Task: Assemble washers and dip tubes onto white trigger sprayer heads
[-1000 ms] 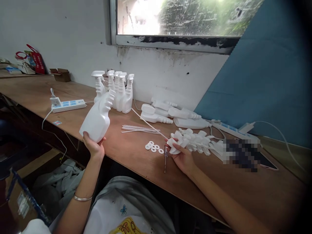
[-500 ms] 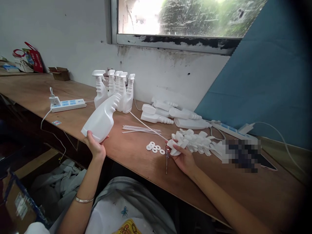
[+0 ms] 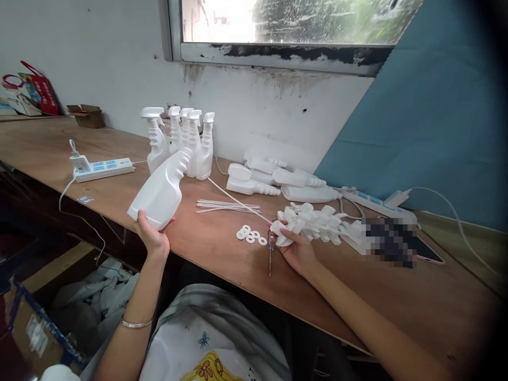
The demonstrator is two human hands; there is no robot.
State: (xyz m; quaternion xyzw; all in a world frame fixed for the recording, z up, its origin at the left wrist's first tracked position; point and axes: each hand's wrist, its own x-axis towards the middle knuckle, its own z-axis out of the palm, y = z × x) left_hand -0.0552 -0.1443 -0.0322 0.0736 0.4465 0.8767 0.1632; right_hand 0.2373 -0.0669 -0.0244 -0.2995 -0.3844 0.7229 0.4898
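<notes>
- My left hand (image 3: 153, 238) holds one white bottle (image 3: 159, 193) by its base, thumb on the near face, fingers under.
- Bottle is tilted, ribbed neck up and to the right, no head on it; it's raised over the worktop (image 3: 222, 248) near the front edge.
- From here its neck overlaps the standing spray bottles (image 3: 204, 153), five of them, heads on, upright by the wall.
- My right hand (image 3: 297, 254) is closed on a white spray head (image 3: 282, 235), pinched between thumb and fingers, low over the worktop.
- Thin white tube (image 3: 238, 202) runs from that spray head, slanting up-left; far end shows by the foot of the rightmost upright bottle, can't tell if touching.
- Bottle and spray head well apart.
- Screwdriver (image 3: 270, 259) just beside my right fingertips, tip toward me.
- White rings (image 3: 251, 236) in a small cluster left of the screwdriver.
- Spare tubes (image 3: 228, 205) in a loose bundle behind the rings.
- Pile of heads (image 3: 317, 222) just behind and right of my right hand.
- More bottles (image 3: 254, 187) lying on their sides, stacked near the wall, no heads.
- Phone (image 3: 428, 251) far right, partly under a pixelated patch; can't tell what that covers.
- Power strip (image 3: 105, 169) on the left, plug in it.
- Bracelet (image 3: 137, 324) on my left wrist.
</notes>
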